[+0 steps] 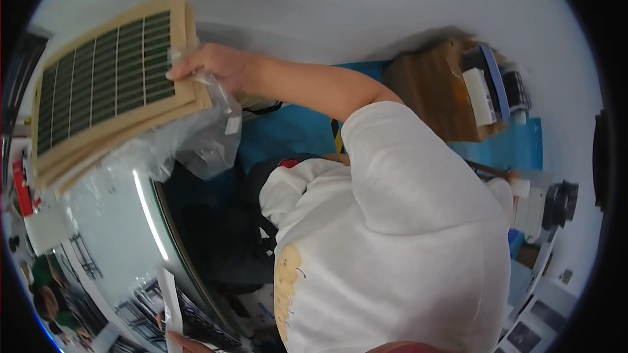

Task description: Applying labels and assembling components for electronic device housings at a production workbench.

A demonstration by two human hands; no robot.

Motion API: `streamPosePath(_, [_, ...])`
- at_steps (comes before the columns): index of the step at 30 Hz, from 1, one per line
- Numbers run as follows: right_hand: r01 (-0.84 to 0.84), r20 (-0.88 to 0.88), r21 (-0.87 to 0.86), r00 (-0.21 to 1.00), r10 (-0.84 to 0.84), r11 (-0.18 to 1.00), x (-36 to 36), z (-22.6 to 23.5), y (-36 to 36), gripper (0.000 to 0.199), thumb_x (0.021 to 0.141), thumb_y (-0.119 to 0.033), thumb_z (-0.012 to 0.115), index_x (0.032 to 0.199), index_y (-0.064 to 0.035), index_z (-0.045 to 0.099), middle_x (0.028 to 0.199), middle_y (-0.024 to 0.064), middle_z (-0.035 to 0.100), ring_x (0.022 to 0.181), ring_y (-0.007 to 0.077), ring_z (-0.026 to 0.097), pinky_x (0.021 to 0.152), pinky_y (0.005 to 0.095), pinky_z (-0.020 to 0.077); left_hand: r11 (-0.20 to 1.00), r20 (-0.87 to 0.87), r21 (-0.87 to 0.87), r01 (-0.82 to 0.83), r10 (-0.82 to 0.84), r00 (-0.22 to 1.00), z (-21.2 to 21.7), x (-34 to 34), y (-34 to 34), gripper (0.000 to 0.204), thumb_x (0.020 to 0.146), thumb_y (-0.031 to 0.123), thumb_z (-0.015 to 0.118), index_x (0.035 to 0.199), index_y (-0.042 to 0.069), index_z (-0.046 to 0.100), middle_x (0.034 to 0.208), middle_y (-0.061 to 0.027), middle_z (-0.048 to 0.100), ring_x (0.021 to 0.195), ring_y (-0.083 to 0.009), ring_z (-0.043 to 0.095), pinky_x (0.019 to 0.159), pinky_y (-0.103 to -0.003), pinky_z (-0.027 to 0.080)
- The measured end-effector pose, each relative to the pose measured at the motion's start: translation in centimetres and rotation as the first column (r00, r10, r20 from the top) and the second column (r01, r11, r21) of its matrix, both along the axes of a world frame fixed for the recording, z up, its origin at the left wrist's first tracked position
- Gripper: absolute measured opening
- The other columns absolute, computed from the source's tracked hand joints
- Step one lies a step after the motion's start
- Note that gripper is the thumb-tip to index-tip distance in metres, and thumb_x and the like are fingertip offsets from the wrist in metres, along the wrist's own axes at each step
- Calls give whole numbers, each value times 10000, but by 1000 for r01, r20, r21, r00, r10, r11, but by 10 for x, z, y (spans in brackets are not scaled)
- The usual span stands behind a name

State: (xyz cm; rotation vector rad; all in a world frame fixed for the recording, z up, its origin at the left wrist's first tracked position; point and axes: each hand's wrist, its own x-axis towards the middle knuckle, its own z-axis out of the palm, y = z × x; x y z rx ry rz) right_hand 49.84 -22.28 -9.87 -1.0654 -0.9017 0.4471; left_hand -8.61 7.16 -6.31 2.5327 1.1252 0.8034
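Observation:
My right hand (219, 65) stretches out to the upper left and is closed on the edge of a stack of tan sheets (186, 85). The top sheet bears a dark green grid with pale lines. A crumpled clear plastic bag (212, 137) hangs under the hand and along the lower edge of the stack. At the bottom edge my left hand (186, 345), only partly in view, grips a narrow white strip-like piece (170, 297), whose exact kind I cannot make out. The stack is held up above the glossy pale tabletop (121, 222).
A brown cardboard box (425, 91) stands at the upper right, with white and blue boxes (487, 85) against it. Blue covering (294, 137) lies below my arm. Black racks (140, 320) stand at the lower left, beyond which people in green (49, 287) show.

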Motion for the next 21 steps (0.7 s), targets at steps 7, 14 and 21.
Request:
streamPosePath(7, [-79,-643,156,749,162,985,-26,16,-44,439,851,-103,751,1256,25,642,1223,120,680,1066,207,675,958,357,553,984,-11,114,-135,137,991,21,28,6,425,1010,344,637,1089,-67,716,1033,-301,699,947,-424,658,848,-523,523])
streamPosePath(14, [-66,-704,-246,698,-131,967,-11,-36,-126,390,925,-305,652,1189,-23,698,1062,112,736,900,225,733,865,370,597,982,-14,-160,97,-101,995,17,40,-3,450,1109,253,377,1370,-59,569,1346,-208,620,1287,-293,556,1142,-391,350])
streamPosePath(21, [-52,-811,-158,577,-99,986,-6,-91,-233,650,812,-133,696,1407,34,497,1243,198,667,1066,315,704,932,414,588,963,141,-243,117,-84,986,31,51,-9,460,1104,241,372,1333,-107,566,1379,-188,596,1336,-292,511,1179,-397,295])
